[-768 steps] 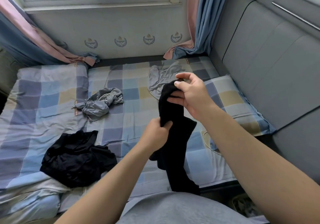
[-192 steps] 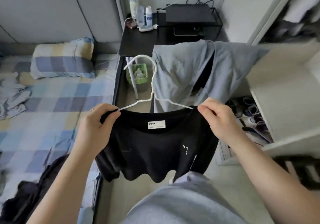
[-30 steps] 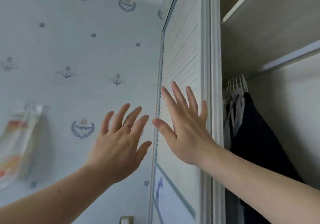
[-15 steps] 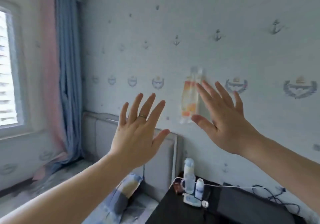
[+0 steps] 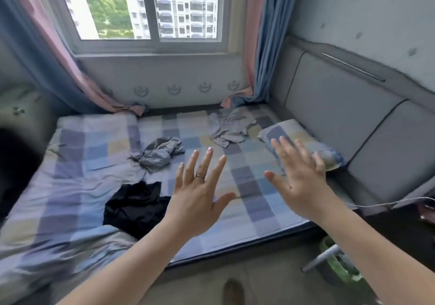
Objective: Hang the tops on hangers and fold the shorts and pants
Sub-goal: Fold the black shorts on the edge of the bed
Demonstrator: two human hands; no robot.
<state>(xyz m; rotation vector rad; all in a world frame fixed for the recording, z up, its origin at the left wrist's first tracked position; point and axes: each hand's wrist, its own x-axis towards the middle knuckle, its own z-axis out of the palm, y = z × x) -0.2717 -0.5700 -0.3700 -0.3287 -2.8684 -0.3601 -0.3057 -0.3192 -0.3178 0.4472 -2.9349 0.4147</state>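
Clothes lie crumpled on the bed (image 5: pixel 82 163): a black garment (image 5: pixel 134 207) near the front edge, a grey garment (image 5: pixel 157 154) mid-bed, and a pale grey garment (image 5: pixel 227 128) beside the pillow (image 5: pixel 303 139). The left hand (image 5: pixel 200 201) and right hand (image 5: pixel 303 187) hover above the bed, fingers spread, holding nothing. Bunched like this, tops and shorts look alike, so one could be sorted wrongly. Grabbing a single fold of the black heap might drag it off the edge.

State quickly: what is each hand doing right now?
Left hand: open, fingers spread, holding nothing.
Right hand: open, fingers spread, holding nothing.
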